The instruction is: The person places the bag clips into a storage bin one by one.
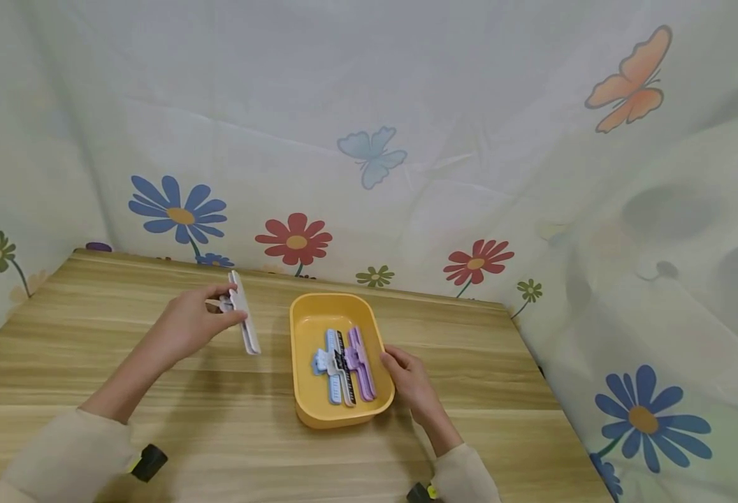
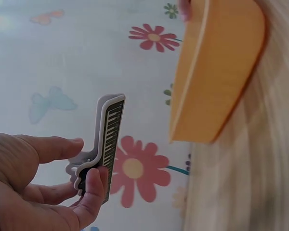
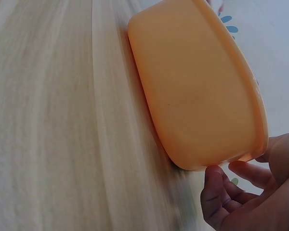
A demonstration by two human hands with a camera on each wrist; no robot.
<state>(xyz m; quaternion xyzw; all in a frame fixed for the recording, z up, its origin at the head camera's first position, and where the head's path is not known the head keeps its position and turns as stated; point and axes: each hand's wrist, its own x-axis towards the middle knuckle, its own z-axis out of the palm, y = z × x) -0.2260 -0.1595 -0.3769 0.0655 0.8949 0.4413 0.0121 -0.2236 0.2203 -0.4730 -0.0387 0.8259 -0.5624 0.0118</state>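
My left hand (image 1: 188,325) pinches a white clip (image 1: 248,323) between thumb and fingers, raised above the table to the left of a yellow plastic bin (image 1: 309,328). In the left wrist view, piano keys are printed along one face of that clip (image 2: 111,132). With the thumb over its rim and the fingers against its outer wall, my right hand (image 1: 411,381) grips the bin's right side. Inside the bin lie a light blue clip (image 1: 333,390), a black-and-white clip (image 1: 346,381) and a purple clip (image 1: 364,377), side by side.
The bin stands on a wood-grain table (image 1: 243,419). Behind it hangs a pale cloth (image 1: 249,140) printed with flowers and butterflies. A small purple object (image 1: 98,246) sits at the table's far left corner.
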